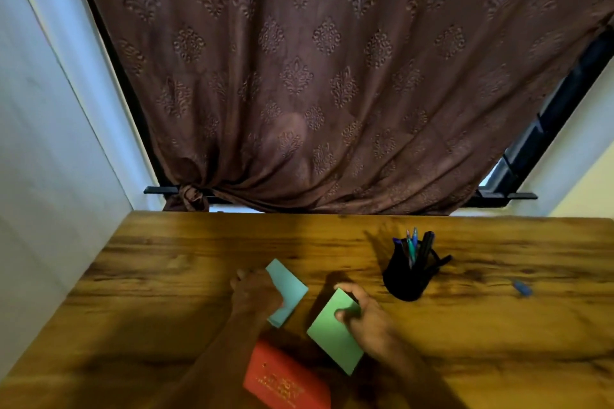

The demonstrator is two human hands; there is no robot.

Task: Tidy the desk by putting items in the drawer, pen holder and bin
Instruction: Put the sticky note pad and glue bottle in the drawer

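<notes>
Both hands are gathering note pads: left hand gripping the blue pad, right hand pinching the green pad; drawer next, probably.

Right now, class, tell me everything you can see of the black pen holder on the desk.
The pen holder is a dark, round cup, black and matte; its material cannot be told. It stands on the wooden desk, right of both hands, touched by neither. Several pens stick up from its open top, some blue or teal, one thick and black. It casts a shadow beside it.
</notes>
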